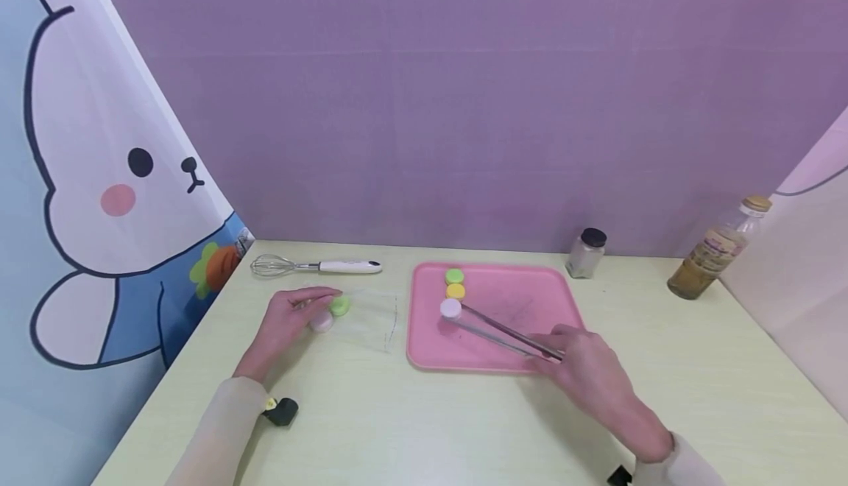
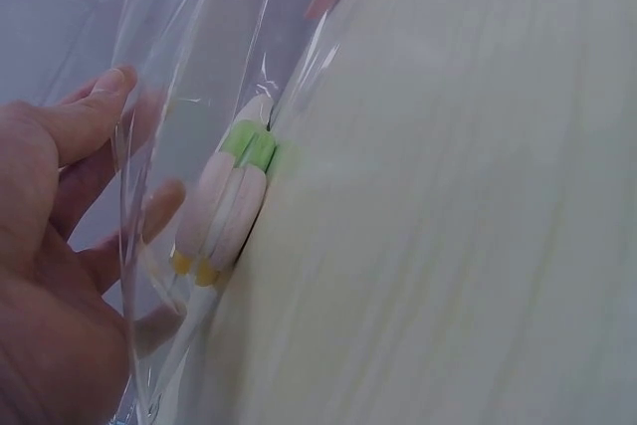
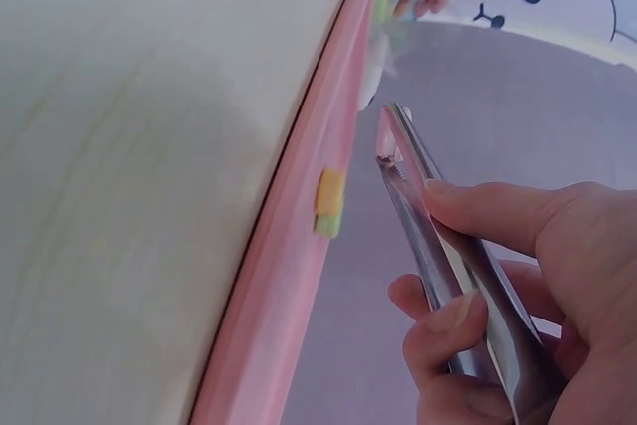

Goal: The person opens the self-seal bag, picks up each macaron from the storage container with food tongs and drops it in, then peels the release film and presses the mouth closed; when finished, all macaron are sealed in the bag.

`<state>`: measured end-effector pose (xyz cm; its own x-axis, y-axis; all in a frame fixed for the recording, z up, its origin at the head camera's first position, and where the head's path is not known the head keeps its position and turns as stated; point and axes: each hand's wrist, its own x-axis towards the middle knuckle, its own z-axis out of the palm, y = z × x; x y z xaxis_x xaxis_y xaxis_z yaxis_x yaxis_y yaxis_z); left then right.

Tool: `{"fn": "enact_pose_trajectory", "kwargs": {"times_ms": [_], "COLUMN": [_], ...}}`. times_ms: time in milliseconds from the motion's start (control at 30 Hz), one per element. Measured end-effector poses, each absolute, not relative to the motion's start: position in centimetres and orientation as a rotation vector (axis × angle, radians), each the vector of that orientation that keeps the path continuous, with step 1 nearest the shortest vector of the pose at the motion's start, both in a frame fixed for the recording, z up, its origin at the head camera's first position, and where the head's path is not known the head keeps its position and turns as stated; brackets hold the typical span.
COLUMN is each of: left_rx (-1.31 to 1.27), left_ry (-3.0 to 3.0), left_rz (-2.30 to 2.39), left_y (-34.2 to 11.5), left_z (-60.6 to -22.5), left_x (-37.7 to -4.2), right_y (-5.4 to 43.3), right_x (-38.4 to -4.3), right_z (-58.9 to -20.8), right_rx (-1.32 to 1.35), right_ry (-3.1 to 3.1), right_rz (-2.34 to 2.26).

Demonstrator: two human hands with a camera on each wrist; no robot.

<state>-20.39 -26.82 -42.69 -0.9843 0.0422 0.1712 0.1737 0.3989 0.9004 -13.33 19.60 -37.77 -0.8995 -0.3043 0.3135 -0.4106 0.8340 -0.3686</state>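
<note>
My right hand [image 1: 589, 372] grips metal tongs [image 1: 506, 335]. A pale pink macaron [image 1: 451, 309] is pinched between their tips, over the left side of the pink tray [image 1: 543, 287]. Behind it, a yellow macaron [image 1: 456, 291] and a green macaron [image 1: 454, 276] sit in the tray. To the left, my left hand [image 1: 285, 320] pinches the edge of a clear zip bag [image 2: 199, 67] between thumb and fingers. Inside the bag are a green macaron [image 1: 340, 305] and a pale pink macaron [image 1: 321, 322]; a bit of yellow [image 2: 206, 272] shows below the pink one in the left wrist view.
A whisk [image 1: 331, 267] with a white handle lies behind the bag. Past the tray's back right corner stands a small jar [image 1: 586, 256] with a black lid. Farther right is a corked glass bottle [image 1: 712, 258] of brown liquid. A purple cloth backdrop [image 1: 464, 103] rises behind the table.
</note>
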Motion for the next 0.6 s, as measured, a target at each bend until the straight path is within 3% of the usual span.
{"fn": "enact_pose_trajectory", "kwargs": {"times_ms": [600], "left_rx": [-0.157], "left_ry": [-2.577], "left_rz": [-1.621], "left_y": [-26.6], "left_z": [-42.6], "left_x": [-20.3], "right_y": [14.9], "right_x": [-13.6], "right_z": [-37.0], "right_rx": [0.699], "right_ry": [-2.722], "right_rz": [0.666]}}
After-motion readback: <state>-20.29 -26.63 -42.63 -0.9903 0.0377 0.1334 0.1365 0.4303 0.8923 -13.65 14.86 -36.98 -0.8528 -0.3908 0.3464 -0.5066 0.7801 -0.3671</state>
